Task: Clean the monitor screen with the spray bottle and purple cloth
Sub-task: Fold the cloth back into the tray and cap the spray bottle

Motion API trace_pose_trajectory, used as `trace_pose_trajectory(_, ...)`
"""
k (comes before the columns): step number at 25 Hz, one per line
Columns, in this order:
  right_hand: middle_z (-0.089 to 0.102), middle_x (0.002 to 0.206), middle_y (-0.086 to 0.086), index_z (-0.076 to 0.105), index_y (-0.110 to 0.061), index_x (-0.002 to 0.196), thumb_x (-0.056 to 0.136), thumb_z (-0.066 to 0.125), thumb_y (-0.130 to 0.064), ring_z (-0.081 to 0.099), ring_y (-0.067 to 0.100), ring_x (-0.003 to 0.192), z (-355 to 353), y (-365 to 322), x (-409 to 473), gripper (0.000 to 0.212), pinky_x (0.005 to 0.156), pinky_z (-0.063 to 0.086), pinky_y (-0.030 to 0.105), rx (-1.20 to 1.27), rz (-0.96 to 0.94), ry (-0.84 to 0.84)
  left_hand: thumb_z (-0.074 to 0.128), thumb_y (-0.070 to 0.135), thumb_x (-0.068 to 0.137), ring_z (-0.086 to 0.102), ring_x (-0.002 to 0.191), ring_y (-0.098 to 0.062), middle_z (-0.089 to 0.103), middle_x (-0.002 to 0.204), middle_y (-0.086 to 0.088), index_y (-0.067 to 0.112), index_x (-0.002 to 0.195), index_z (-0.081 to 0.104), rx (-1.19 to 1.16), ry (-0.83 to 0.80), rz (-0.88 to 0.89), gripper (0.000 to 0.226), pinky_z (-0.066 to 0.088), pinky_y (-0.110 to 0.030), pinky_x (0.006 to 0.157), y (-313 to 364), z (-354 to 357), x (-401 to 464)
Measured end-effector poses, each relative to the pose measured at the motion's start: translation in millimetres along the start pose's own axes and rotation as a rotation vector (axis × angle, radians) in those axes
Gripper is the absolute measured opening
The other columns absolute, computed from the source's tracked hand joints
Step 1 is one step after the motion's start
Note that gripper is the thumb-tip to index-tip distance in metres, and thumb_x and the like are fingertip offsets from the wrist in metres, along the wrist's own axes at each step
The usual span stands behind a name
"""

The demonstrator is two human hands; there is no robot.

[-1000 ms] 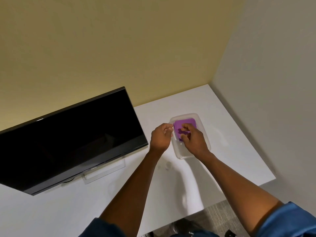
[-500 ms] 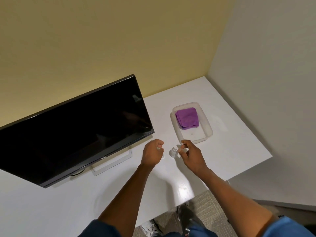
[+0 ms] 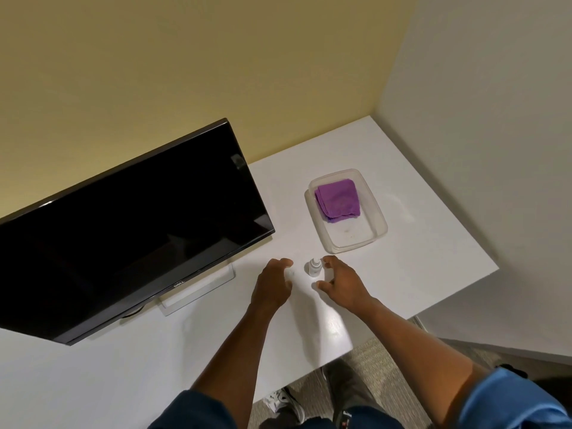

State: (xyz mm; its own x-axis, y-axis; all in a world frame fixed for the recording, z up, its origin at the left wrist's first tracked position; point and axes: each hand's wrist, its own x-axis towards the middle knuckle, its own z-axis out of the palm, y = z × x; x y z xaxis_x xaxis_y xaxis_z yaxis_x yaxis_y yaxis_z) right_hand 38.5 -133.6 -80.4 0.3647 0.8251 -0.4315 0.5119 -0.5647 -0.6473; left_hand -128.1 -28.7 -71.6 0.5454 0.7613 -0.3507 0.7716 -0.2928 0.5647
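A small white spray bottle (image 3: 314, 267) stands upright on the white desk (image 3: 418, 258), between my two hands. My right hand (image 3: 340, 283) is open just right of it, fingers spread, forefinger tip close to the bottle without gripping it. My left hand (image 3: 272, 283) is left of the bottle, its forefinger and thumb apart around a faint pale cap (image 3: 289, 273) on the desk. The folded purple cloth (image 3: 338, 199) lies in the far end of a clear plastic container (image 3: 376, 230) beyond the bottle. The black monitor (image 3: 123, 230) stands at the left, its screen dark.
The monitor's clear stand base (image 3: 198, 289) rests on the desk near my left hand. A yellow wall is behind the desk and a grey wall at the right. The desk's front edge runs just below my forearms; shoes and carpet show beneath.
Both hands left the container and came back toward me with the spray bottle. My right hand set the bottle on the desk and let go. The cloth stayed in the container.
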Motion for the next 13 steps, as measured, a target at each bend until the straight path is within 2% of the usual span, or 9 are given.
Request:
trace_pose_trajectory(2,0.059,0.131,0.004,0.051,-0.013,0.135,0.082,0.079,-0.032,0.063,0.029,0.104,5.2,1.2,2.6,0.063,0.094,0.047,0.035,-0.004,-0.029,-0.011,0.075,0.025,0.084,0.063,0.112,-0.025,0.063,0.125,-0.009,0.016,0.125,0.061,-0.023,-0.024,-0.008,0.045,0.051,-0.041,0.099,-1.2,3.7,1.6)
trace_pose_trajectory(5,0.061,0.125,0.0,0.053,-0.02,0.13,0.082,0.079,-0.03,0.062,0.021,0.095,10.5,2.6,5.9,0.055,0.089,0.05,0.037,0.018,-0.091,-0.012,0.071,0.018,0.086,0.064,0.112,-0.025,0.061,0.127,-0.008,0.017,0.127,0.061,-0.005,-0.03,-0.01,0.042,0.052,-0.039,0.1,-3.8,10.9,6.2)
trace_pose_trajectory(7,0.064,0.118,-0.002,0.057,-0.02,0.123,0.082,0.078,-0.026,0.06,0.018,0.099,12.1,2.6,8.5,0.047,0.087,0.05,0.035,0.028,-0.158,0.02,0.069,0.015,0.087,0.065,0.11,-0.025,0.063,0.125,-0.009,0.015,0.126,0.062,-0.002,-0.012,-0.008,0.039,0.053,-0.037,0.099,-4.0,13.1,9.2)
trace_pose_trajectory(10,0.068,0.114,-0.001,0.062,-0.017,0.119,0.084,0.077,-0.021,0.061,0.019,0.102,12.3,1.1,13.0,0.038,0.087,0.051,0.035,0.03,-0.223,0.072,0.063,0.013,0.092,0.066,0.108,-0.024,0.065,0.122,-0.01,0.012,0.123,0.065,0.006,0.007,-0.022,0.032,0.051,-0.033,0.098,-3.6,18.4,10.9)
trace_pose_trajectory(13,0.071,0.106,0.001,0.065,-0.016,0.11,0.088,0.073,-0.018,0.064,0.023,0.094,10.4,-1.1,15.5,0.023,0.081,0.054,0.039,0.041,-0.256,0.088,0.058,0.016,0.096,0.067,0.104,-0.023,0.068,0.116,-0.01,0.011,0.118,0.067,0.023,0.032,-0.024,0.024,0.051,-0.029,0.094,-3.8,20.1,10.4)
